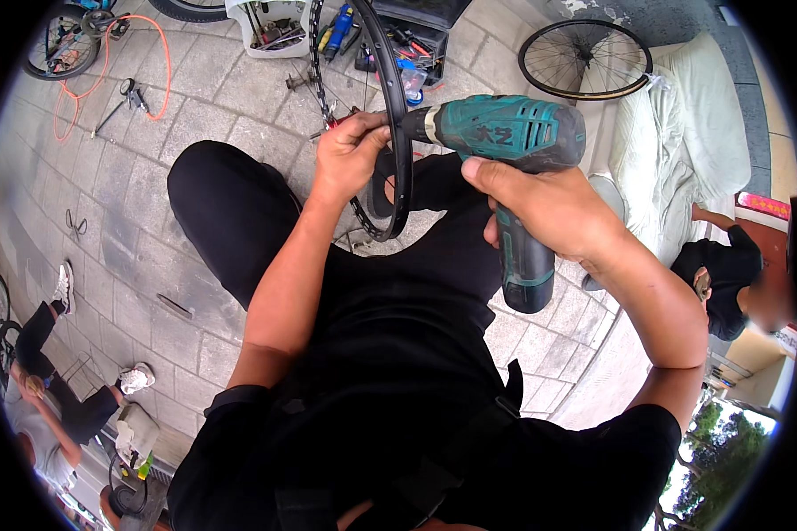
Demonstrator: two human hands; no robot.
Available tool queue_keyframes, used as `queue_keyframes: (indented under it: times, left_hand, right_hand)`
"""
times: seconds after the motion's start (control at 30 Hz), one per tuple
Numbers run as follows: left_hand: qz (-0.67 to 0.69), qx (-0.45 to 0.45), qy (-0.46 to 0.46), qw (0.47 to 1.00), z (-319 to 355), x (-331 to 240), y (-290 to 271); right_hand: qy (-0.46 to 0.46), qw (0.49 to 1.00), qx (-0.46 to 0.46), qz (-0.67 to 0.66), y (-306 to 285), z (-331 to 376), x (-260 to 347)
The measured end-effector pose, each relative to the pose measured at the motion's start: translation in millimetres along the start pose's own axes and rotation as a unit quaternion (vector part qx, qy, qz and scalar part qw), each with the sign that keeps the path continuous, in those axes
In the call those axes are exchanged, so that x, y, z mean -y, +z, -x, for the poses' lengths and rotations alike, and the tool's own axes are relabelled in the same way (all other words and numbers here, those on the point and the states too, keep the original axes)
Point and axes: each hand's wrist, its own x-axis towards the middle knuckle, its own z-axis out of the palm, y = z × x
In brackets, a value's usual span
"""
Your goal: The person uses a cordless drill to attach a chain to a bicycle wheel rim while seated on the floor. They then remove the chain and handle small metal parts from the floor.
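Note:
A black bicycle rim (397, 168) stands upright, edge toward me, between my legs. Its outer face shows a row of small holes. My right hand (553, 208) wraps round the grip of a teal and black cordless drill (505, 128). The drill lies level, its chuck pointing left and meeting the rim's outer face. On the rim's other side, my left hand (347, 155) is closed in a pinch, its fingertips against the inner face opposite the chuck. What they pinch is hidden. A red hub (341, 119) shows partly behind that hand.
Beyond the rim are a white bin (270, 44) of tools and an open black toolbox (425, 53). A spoked wheel (584, 57) leans by a pale covered seat (673, 142). An orange hose (166, 66) lies at far left. People sit at left (49, 425) and right (726, 274).

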Motion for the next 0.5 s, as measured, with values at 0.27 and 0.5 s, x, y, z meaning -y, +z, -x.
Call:
queue_keyframes:
  times: [0.27, 0.5]
  left_hand:
    - [-0.012, 0.029, 0.018, 0.999, -1.8, -1.6, 4.1]
    - [-0.02, 0.045, 0.042, 0.998, 0.7, 11.3, 12.5]
  right_hand:
    - [0.023, 1.0, -0.014, -0.003, -2.9, -1.8, 5.0]
    - [0.019, 0.999, -0.025, 0.04, -9.5, -3.7, 2.4]
